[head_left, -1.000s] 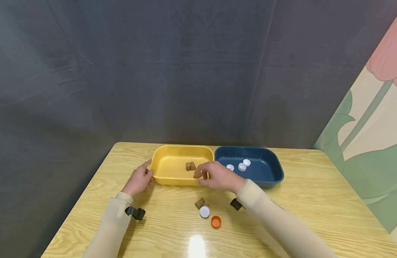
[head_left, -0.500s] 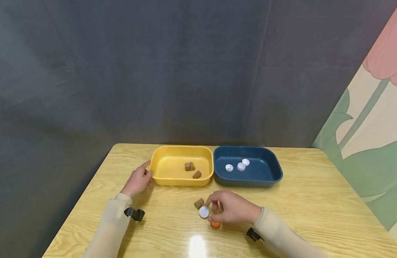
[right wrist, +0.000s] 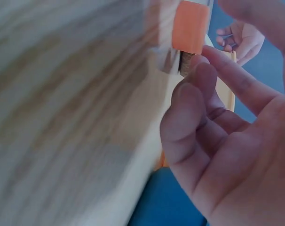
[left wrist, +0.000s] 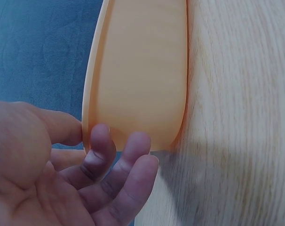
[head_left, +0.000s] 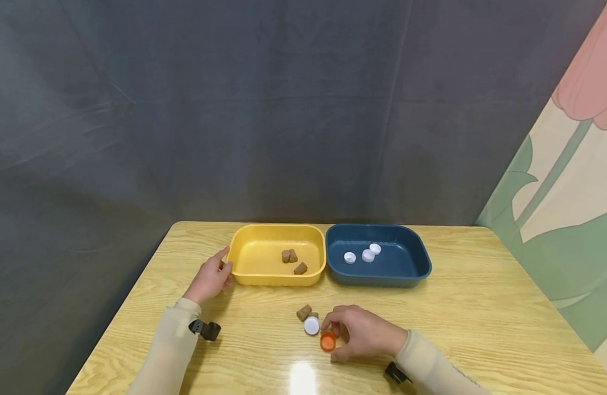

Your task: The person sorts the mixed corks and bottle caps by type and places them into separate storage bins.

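Note:
My right hand [head_left: 364, 331] is low over the table, thumb and index finger spread around an orange bottle cap [head_left: 328, 341]. In the right wrist view the index fingertip is right at the edge of the orange cap [right wrist: 190, 27], while the thumb stands a little off it. Just left of it lie a white bottle cap [head_left: 311, 326] and two brown corks [head_left: 304, 312], one partly hidden. My left hand [head_left: 209, 280] touches the left end of the yellow tray [left wrist: 142, 66], its other fingers loosely bent beside the wall.
Three corks [head_left: 300, 268] lie in the yellow tray. A dark blue tray [head_left: 382, 281] stands right against it and holds three white caps [head_left: 368, 255]. Behind the table's far edge hangs a dark curtain [head_left: 283, 109].
My right hand has let go of a cork in the yellow tray, then moved back toward me to the orange cap. My left hand has stayed at the tray.

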Demonstrator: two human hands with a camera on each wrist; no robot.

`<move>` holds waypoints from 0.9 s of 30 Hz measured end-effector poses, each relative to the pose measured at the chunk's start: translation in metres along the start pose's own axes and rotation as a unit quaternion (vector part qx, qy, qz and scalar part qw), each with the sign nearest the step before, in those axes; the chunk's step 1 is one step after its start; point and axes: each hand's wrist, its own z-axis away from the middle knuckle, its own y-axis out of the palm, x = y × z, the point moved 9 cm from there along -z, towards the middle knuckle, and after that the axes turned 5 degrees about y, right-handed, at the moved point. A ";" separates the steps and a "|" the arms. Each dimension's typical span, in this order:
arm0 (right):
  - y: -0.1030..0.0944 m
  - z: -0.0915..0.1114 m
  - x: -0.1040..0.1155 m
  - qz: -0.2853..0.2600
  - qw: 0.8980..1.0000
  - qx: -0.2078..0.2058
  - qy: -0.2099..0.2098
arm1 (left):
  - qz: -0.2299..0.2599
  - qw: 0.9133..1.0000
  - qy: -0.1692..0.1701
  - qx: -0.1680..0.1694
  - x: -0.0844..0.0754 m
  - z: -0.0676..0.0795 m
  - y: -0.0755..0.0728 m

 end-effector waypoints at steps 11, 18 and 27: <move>0.004 0.002 -0.003 0.009 0.999 -0.013 -0.029 | -0.004 1.000 0.001 0.000 0.001 0.000 0.001; 0.007 0.001 -0.004 0.010 1.000 -0.014 -0.024 | -0.002 1.000 -0.003 0.001 0.002 0.002 0.002; 0.001 0.002 -0.004 0.013 1.000 -0.024 -0.011 | -0.002 1.000 0.000 -0.001 -0.001 0.003 0.001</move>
